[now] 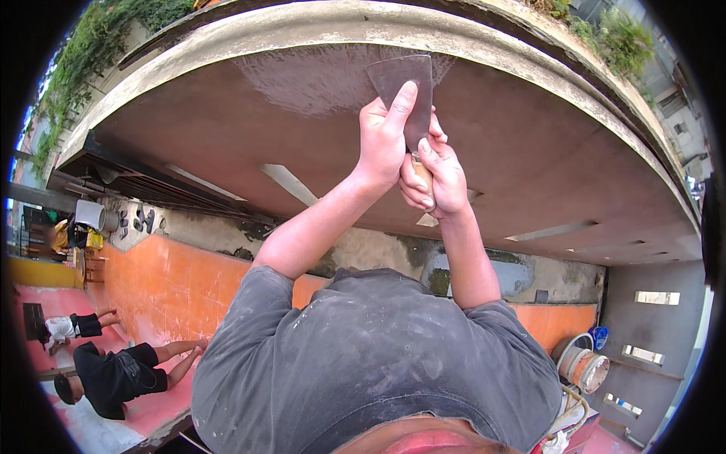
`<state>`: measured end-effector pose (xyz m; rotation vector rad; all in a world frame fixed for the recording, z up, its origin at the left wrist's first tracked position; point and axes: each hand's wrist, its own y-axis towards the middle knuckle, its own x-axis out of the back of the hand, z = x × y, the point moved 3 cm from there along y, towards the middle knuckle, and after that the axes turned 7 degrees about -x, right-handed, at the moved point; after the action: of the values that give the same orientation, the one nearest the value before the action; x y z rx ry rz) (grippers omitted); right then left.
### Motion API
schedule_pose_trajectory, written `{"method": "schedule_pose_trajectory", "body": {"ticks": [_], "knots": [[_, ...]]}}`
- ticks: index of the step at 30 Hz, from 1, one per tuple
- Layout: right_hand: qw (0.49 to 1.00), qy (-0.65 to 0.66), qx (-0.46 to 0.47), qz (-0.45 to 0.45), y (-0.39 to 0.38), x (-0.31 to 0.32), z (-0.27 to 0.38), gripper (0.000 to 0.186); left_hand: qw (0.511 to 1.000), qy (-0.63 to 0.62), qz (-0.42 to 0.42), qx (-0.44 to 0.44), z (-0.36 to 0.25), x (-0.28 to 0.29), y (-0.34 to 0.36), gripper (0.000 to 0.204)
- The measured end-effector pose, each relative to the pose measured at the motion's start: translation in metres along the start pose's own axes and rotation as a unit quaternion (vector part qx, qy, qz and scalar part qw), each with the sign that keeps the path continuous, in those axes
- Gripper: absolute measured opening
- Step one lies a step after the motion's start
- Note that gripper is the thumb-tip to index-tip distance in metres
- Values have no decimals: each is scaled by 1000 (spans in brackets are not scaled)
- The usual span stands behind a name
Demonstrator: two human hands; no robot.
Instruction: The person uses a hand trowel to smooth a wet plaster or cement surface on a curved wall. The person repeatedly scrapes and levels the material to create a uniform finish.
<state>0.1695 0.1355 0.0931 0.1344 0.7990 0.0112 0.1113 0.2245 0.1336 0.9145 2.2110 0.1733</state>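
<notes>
scraper (421, 113): before the brown wall (302, 144), blade over a darker streaked patch (302, 79);
my left fingers (400, 112): clasping the blade, thumb on top;
my right fingers (412, 191): wrapped round the wooden handle;
around: pale ledge (302, 29) above; bucket (588, 372) lower right; two people (121, 378) lower left;
unclear: my left fingertips, partly behind the blade; edge contact, I cannot tell

A person (106, 380) (black-clad) is near orange flooring (178, 284).

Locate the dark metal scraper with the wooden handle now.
In the head view, the dark metal scraper is at upper centre before the brown wall, its handle in the right hand, the left hand on its blade.
</notes>
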Motion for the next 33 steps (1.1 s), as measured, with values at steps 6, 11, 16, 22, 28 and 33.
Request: {"method": "schedule_pose_trajectory", "body": {"ticks": [6,11,16,22,28,33], "knots": [[999,42,20,28,-8,-18,-5,24,993,21,-41,108,-4,-4,-8,37],[999,-23,-20,16,19,-24,13,26,998,8,0,-56,-26,3,12,42],[993,-92,-80,-1,12,-23,-4,28,997,-9,-66,-27,-26,22,-8,40],[999,38,20,-5,-18,-5,-21,29,996,53,3,71,4,-1,-19,33],[994,75,36,76,1,0,-2,27,997,66,34,9,-15,-18,4,34],[992,87,39,79,-4,-11,-11,25,995,81,-1,56,-15,-16,-7,32]]}}
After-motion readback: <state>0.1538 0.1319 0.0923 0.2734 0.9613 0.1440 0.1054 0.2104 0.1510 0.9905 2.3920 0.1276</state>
